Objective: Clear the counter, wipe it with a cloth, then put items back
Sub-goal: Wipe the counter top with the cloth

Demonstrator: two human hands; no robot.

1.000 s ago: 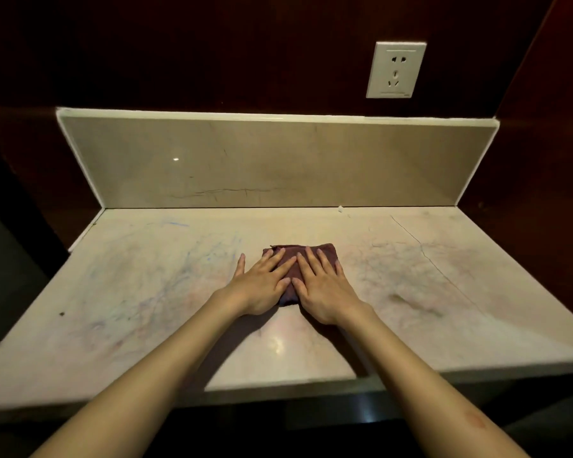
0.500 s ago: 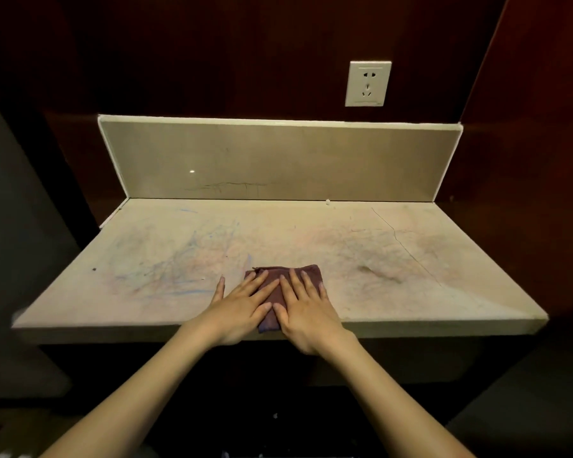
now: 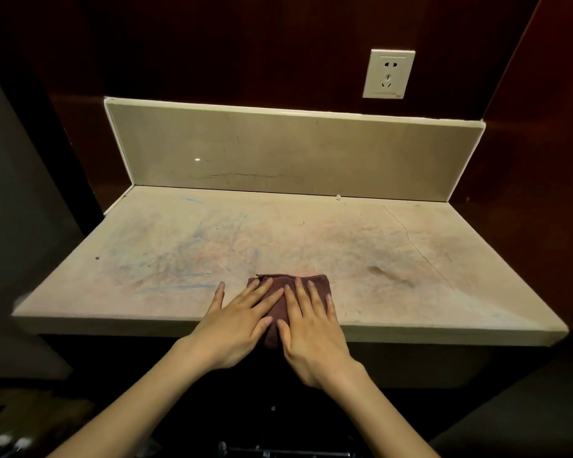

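Maroon cloth [image 3: 291,289] is being pressed flat by the left hand [image 3: 235,328] and right hand [image 3: 311,335], fingers straight and slightly spread, at the worktop [image 3: 444,292] front edge; wiping is likely being continued toward unwiped marks.

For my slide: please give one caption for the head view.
Both hands, left hand and right hand, press a cloth flat on the counter.

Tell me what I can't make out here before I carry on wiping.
- Head view: most of the cloth lies under the left hand and right hand.
- Head view: objects below the counter front are dark and cut off by the bottom edge.
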